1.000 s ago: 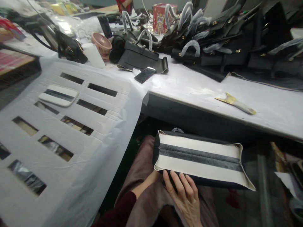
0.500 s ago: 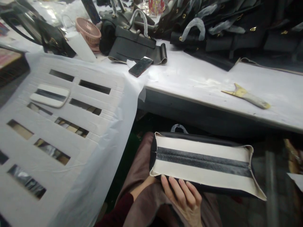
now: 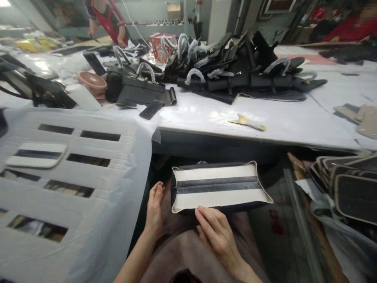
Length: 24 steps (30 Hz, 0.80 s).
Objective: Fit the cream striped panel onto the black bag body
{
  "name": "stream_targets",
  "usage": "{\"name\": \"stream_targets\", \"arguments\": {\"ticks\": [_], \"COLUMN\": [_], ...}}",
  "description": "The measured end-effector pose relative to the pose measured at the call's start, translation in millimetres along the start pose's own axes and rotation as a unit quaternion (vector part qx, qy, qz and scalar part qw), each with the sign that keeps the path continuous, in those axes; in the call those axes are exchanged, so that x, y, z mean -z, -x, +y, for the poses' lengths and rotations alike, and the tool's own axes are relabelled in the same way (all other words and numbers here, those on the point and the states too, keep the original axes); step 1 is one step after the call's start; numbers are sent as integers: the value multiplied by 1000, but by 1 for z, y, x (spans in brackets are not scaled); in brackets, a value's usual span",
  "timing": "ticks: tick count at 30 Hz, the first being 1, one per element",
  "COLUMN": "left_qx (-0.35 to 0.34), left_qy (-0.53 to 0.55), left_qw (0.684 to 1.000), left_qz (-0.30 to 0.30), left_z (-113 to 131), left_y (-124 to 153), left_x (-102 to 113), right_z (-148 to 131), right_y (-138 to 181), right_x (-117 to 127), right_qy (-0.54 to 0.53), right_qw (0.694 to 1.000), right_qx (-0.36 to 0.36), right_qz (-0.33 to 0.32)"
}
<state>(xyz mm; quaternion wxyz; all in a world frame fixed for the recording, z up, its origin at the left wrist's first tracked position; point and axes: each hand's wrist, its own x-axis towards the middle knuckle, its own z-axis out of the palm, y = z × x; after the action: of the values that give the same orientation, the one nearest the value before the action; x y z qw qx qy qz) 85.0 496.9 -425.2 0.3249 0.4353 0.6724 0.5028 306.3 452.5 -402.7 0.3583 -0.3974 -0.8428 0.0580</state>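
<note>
A black bag [image 3: 218, 205] lies bottom-up on my lap, its cream base panel crossed by a dark centre strip. My right hand [image 3: 216, 232] presses on the bag's near side, fingers together and curved over the edge. My left hand [image 3: 154, 202] is stretched out with straight fingers just beside the bag's left end, holding nothing. Whether its fingertips touch the bag is unclear.
A white table [image 3: 294, 122] ahead carries a heap of black bags [image 3: 235, 67], a phone [image 3: 151, 109], a brass-tipped tool [image 3: 247, 123] and a pink fan [image 3: 92, 81]. A white slotted sheet [image 3: 73, 173] with a cream panel [image 3: 37, 154] lies left. Stacked panels [image 3: 347, 184] sit right. A person stands far back.
My head has lifted, showing more of the room. My left hand came out from under the bag's left end and now lies stretched beside it. My right hand stayed on the near edge.
</note>
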Motion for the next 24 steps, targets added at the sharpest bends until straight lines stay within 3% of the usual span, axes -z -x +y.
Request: {"name": "stream_targets", "arguments": {"ticks": [3,5,8,12,15,18,22,24], "left_qx": [-93,-209,-335,-384,-403,-422,-442,-449], "left_qy": [-141,-283,-403,-442,-431,-405,-388,-380], "left_qw": [983,926,824,752,733,730,720,712], "left_qz": [-72,-138,-215,-302,-338,-355,-369,-384], "left_z": [37,64,89,94,94,95,100,106], "left_y": [-5,-8,-17,-31,-37,-39,-37,-36], "left_x": [20,19,-5,-43,-63,-78,-102,-117], "right_z": [8,15,27,46,63,83,112,123], "right_y": [11,21,35,46,53,65,80,78], "right_x": [17,28,42,51,52,47,25,11], "right_qy": [-17,-5,21,14,-16,-78,-206,-243], "right_qw": [997,989,966,911,852,814,720,698], "right_qx": [-44,-104,-196,-339,-436,-476,-559,-573], "right_qz": [56,101,166,232,289,324,354,353]}}
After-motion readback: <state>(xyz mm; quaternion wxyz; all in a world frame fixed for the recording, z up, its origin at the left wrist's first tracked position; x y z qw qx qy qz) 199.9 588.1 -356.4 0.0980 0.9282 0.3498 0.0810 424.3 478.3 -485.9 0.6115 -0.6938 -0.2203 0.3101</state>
